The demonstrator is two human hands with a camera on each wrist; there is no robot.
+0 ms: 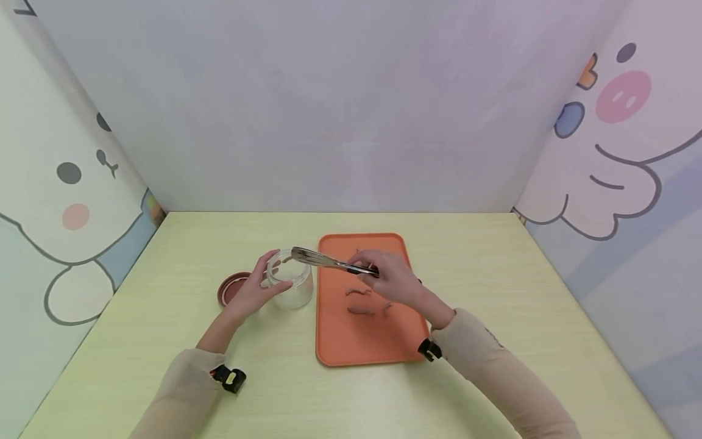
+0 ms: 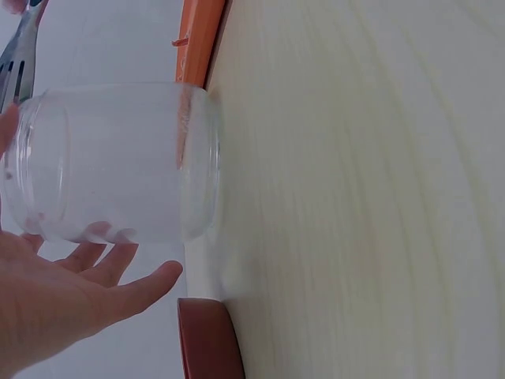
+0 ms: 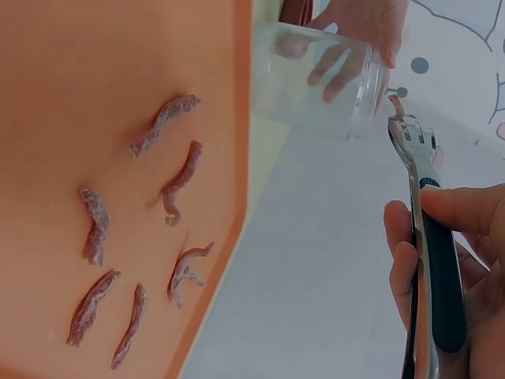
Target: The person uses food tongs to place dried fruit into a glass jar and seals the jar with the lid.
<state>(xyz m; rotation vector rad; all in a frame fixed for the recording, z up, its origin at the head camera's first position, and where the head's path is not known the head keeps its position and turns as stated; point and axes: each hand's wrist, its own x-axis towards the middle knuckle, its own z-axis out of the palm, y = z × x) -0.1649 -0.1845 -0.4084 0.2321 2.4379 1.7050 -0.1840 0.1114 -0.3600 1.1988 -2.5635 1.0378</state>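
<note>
A clear glass jar stands upright and uncovered on the table, left of the orange tray. My left hand grips it near the rim, thumb on the near side and fingers round the far side. Metal tongs with dark handles are in my right hand, their tips over the jar's mouth. In the right wrist view a small brownish strip sticks out from the tongs' tips. Several twisted strips, seemingly dried meat, lie on the tray.
A dark red lid lies on the table left of the jar, partly behind my left hand. The pale wooden table meets a plain back wall and cartoon-printed side walls.
</note>
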